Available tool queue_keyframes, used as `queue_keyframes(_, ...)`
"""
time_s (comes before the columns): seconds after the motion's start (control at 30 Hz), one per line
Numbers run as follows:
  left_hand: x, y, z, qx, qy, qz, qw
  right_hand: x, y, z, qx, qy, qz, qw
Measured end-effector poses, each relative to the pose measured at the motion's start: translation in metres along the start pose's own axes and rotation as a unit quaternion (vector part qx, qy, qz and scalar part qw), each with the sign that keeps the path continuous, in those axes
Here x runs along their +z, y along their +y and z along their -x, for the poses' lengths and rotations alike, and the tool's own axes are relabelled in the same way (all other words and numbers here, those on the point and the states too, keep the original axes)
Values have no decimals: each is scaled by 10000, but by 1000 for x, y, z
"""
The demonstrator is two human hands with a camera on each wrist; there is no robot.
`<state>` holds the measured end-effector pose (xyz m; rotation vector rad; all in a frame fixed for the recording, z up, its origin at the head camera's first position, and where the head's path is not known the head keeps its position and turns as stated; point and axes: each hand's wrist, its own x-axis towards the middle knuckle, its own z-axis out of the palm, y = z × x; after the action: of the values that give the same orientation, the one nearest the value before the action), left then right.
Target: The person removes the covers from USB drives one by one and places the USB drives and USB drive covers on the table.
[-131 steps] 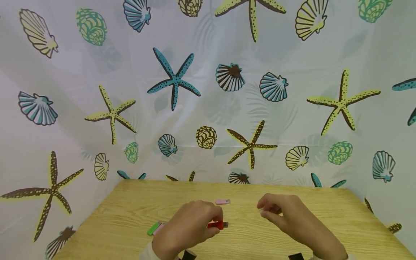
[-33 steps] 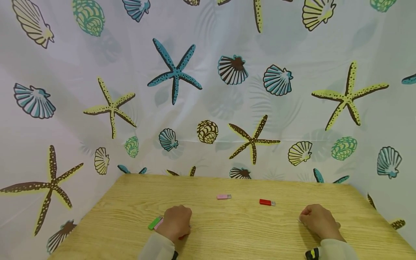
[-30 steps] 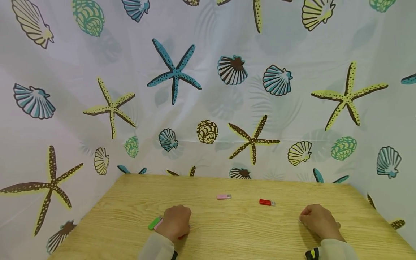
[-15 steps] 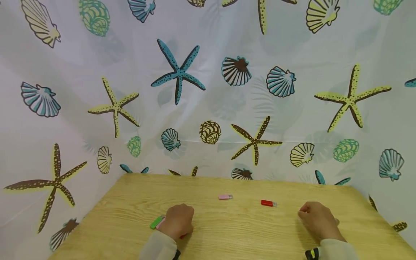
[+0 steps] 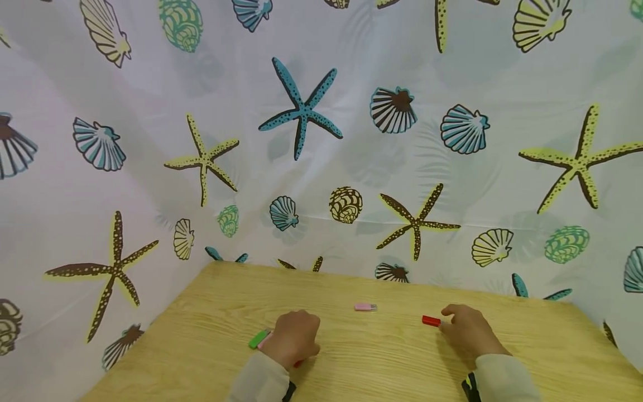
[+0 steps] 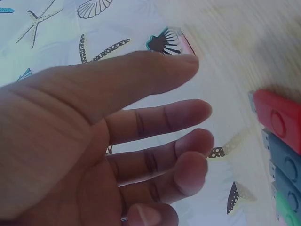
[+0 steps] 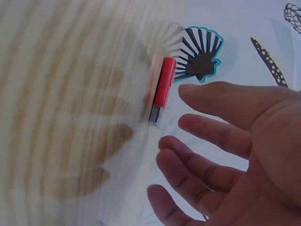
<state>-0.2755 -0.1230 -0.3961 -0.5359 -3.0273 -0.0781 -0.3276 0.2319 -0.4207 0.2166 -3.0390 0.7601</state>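
Note:
A red USB stick [image 5: 431, 321] lies on the table at the right, its metal plug pointing right. Just right of it hovers my right hand [image 5: 469, 331], fingers spread and loosely bent, holding nothing; the right wrist view shows a gap between fingertips and stick. My left hand [image 5: 293, 338] is over a row of USB sticks, its fingers relaxed around nothing. In the left wrist view the row runs from a red stick [image 6: 277, 117] through blue-grey sticks [image 6: 288, 162] to a green stick [image 6: 288, 209]. The head view shows only parts of this row past the hand.
A pink USB stick [image 5: 365, 307] lies farther back on the wooden table [image 5: 372, 363]. A white curtain [image 5: 346, 162] printed with shells and starfish hangs behind and at both sides of the table.
The red USB stick, held in my left hand 4.4 seconds ago, lies on the table at the right. Lately my right hand has moved left, up to it. The head view has turned slightly left.

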Motion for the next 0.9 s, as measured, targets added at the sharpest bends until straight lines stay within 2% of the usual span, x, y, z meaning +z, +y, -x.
queue_keyframes(0.17,-1,5,2,192,-20,32,9998,8,-3,-7,16,-144,45,9999)
queue_keyframes(0.33,-3,7,1,223,30,-34,9997,12,-1,-8,-30,29,59,10000)
queue_keyframes(0.5,-1,10,0,382,33,41,9993,14,5,-7,128,178,20,9998)
queue_keyframes(0.73,2,12,0,450,83,-26,9989,13,4,-6,149,162,116,9997)
queue_keyframes(0.9,2,10,0,471,146,50,9988,13,0,-3,321,189,13,9993)
